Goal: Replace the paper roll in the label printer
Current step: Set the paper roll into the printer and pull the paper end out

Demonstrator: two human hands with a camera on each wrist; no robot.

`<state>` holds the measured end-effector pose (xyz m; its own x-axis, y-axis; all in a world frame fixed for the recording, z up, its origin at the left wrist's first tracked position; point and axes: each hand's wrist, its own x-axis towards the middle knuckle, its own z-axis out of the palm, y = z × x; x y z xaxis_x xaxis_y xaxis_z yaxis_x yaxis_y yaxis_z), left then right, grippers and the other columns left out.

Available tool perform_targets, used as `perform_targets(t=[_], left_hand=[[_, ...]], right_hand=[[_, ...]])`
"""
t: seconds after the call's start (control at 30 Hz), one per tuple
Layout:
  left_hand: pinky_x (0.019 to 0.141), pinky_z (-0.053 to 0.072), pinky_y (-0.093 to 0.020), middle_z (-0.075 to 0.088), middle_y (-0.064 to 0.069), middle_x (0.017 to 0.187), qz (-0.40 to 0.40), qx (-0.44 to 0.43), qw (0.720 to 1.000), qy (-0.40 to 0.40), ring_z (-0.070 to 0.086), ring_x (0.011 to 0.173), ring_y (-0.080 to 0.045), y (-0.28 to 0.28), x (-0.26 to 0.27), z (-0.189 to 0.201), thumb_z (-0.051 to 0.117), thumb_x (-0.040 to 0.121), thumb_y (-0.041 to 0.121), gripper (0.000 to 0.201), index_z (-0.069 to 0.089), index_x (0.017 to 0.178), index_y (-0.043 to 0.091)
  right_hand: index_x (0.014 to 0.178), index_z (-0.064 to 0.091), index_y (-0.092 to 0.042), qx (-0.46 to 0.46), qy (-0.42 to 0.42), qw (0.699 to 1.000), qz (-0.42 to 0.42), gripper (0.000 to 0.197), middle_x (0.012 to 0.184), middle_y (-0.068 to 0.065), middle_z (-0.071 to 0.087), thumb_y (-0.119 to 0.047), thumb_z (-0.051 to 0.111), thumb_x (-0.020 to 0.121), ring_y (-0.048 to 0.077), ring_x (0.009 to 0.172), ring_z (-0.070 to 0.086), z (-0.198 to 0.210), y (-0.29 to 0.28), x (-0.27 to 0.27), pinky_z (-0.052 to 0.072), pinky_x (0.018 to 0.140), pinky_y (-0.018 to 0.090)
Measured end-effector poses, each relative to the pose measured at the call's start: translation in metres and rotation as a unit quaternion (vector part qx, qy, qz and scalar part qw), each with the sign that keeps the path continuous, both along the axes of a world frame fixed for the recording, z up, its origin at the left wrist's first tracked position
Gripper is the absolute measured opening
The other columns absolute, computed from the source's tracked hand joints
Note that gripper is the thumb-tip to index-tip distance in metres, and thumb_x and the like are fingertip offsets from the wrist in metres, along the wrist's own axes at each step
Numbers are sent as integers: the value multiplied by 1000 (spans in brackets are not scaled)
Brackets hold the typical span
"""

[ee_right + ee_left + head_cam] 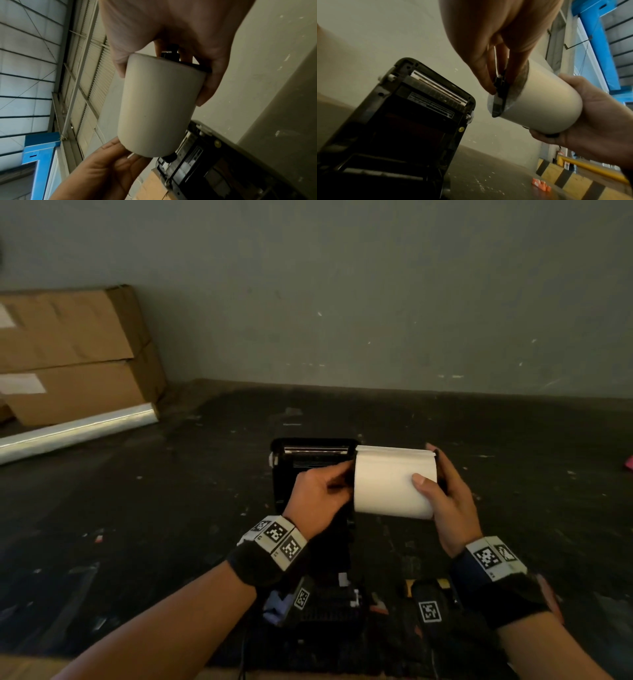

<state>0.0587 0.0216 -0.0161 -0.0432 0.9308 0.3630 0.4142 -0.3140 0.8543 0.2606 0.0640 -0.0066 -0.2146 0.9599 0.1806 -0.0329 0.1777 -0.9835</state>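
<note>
The fingers (489, 86) of the left hand (317, 498) pinch a small black spindle piece (500, 86) at the near end of the white paper roll (390, 481). At the far end, the right hand (445, 494) wraps round the roll, thumb on its curved face and fingers (211, 86) behind, where a black hub (171, 54) shows. So the roll is held in the air between both hands, just right of the label printer (308, 460), whose lid (426, 97) stands open below the left fingers.

By its look the roll is light and fairly stiff across its width, but the outer wrap seems smooth and likely to slip or unwind. It is probably best taken by the ends or the core, without squeezing the face.

Beyond the hands, the printer sits on a dark, scuffed, speckled bench (479, 422) against a plain grey wall (376, 302). Well to the left of the fingers lie stacked cardboard boxes (75, 354) and a shiny film roll (78, 433). The wrist views show blue framing (597, 33) and a yellow-and-black barrier (573, 180).
</note>
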Motion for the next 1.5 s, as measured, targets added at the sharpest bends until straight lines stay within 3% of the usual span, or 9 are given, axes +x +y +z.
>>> perform_targets(t=[0.23, 0.33, 0.43, 0.6, 0.73, 0.87, 1.03, 1.2, 1.5], left_hand=[[95, 52, -42, 64, -20, 120, -26, -168, 944, -281, 63, 107, -28, -26, -38, 16, 46, 97, 19, 29, 60, 122, 13], [85, 55, -36, 70, -13, 104, -6, -215, 944, -252, 67, 101, -28, -27, -51, 21, 46, 91, 49, 26, 63, 94, 29], [93, 53, -40, 71, -12, 106, 8, -261, 938, -227, 68, 102, -27, -26, -64, 10, 55, 84, 56, 40, 68, 101, 22], [86, 56, -30, 68, -9, 113, -12, -311, 922, -231, 67, 100, -20, -34, -78, -17, 63, 87, 28, 33, 65, 116, 12], [87, 54, -31, 69, -11, 110, 10, -328, 909, -256, 66, 93, -20, -38, -85, -37, 65, 87, 24, 30, 65, 114, 12], [82, 56, -31, 70, -11, 103, 57, -311, 906, -281, 67, 86, -19, -37, -85, -55, 67, 85, 21, 35, 64, 118, 8], [88, 55, -40, 67, -9, 110, 86, -301, 899, -307, 64, 100, -23, -28, -87, -62, 69, 83, 17, 22, 68, 105, 22], [90, 55, -38, 63, -9, 120, 99, -300, 891, -325, 61, 112, -24, -21, -91, -66, 70, 82, 20, 47, 58, 127, 13], [96, 52, -43, 62, -11, 125, 109, -302, 881, -349, 61, 114, -24, -15, -91, -73, 69, 83, 19, 51, 54, 131, 9]], right_hand=[[127, 36, -49, 20, -12, 1000, 8, 71, 127, -7, 49, -43, 67, 63, 6, 107, 53, -8, -19, -32, 49, 77, 27], [132, 34, -44, 36, -51, 998, 27, 71, 119, -14, 52, -36, 64, 68, -3, 101, 52, -10, -27, -46, 50, 70, 15], [125, 39, -47, 38, -72, 996, 41, 65, 114, -24, 52, -35, 68, 67, -10, 98, 54, -19, -30, -57, 49, 69, 5], [136, 35, -39, -13, -109, 991, 72, 66, 141, 4, 44, -17, 67, 83, 17, 120, 48, -42, -28, -71, 47, 88, 28], [116, 36, -65, -85, -154, 979, 100, 63, 153, 4, 28, -47, 73, 68, 25, 135, 35, -55, -27, -84, 40, 106, 47], [140, 26, -33, -118, -153, 975, 105, 66, 133, -8, 33, -25, 63, 86, 13, 117, 38, -65, -22, -93, 37, 96, 33], [137, 36, -16, -168, -104, 975, 105, 49, 122, -10, 36, -18, 54, 92, 4, 111, 34, -71, -11, -99, 32, 93, 23], [125, 50, -5, -274, 76, 958, 44, 33, 91, -12, 51, -4, 35, 96, 9, 87, 51, -78, 1, -102, 35, 103, 42], [89, 66, -15, -183, -21, 983, 6, 8, 100, -1, 67, -12, 59, 89, 23, 102, 60, -101, 13, -95, 44, 101, 54]])
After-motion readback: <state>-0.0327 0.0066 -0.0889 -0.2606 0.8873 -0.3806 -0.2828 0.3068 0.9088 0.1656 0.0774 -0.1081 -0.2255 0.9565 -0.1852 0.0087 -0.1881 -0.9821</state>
